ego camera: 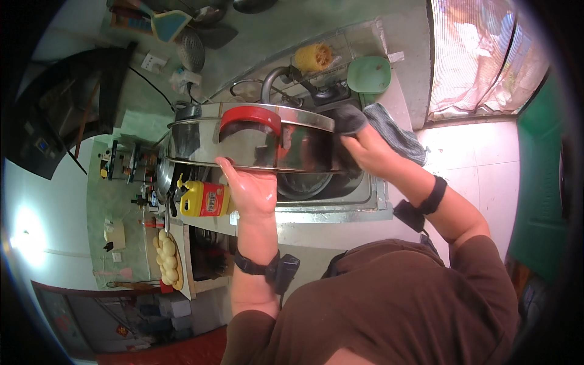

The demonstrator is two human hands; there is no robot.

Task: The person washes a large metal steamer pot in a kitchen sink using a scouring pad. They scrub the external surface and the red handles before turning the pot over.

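Note:
A wide stainless steel pot or steamer tier [246,150] with a red side handle [251,119] is held tilted over the sink [372,200]. My left hand [253,189] supports its near side, palm up and wet, with the thumb on the outer wall and the fingers partly hidden by it. At its right end, my right hand [372,153] grips a dark grey cloth [350,119] against or close to the rim; this part is blurred. Beneath the steel vessel, a dark round pan [303,185] shows in the sink.
Behind the vessel stands a grey faucet [273,82]. A yellow loofah [314,57], a green plastic bowl [368,74] and a grey towel [394,132] lie around the sink's far right. A yellow detergent bottle [204,198] stands left of my left hand, with pale dough balls [168,260] beyond.

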